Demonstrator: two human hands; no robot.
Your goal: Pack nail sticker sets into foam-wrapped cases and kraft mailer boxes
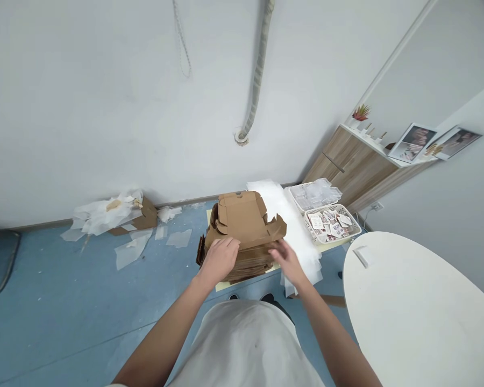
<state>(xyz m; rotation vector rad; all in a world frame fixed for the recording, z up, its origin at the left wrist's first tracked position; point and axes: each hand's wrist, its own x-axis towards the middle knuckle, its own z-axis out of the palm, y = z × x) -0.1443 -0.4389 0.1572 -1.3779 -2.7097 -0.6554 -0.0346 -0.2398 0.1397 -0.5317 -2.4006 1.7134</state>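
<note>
A flattened brown cardboard box [242, 217] with cut flaps lies on top of a stack of similar flat boxes [250, 263]. My left hand [221, 259] is closed on the near left edge of the top box, its fingers curled over the cardboard. At the near right corner, beside a raised flap, is my right hand [287, 260]. Its fingers are partly spread and touch or nearly touch the box edge. White thin sheets [284, 223] lie in a pile just right of the stack.
Two white baskets stand to the right: one basket [312, 236] of printed packets, one basket [292, 199] of clear bags. A white round table [419, 306] is at the right, a wooden cabinet [355, 161] behind. An open carton [147, 215] and paper scraps [133, 250] lie left.
</note>
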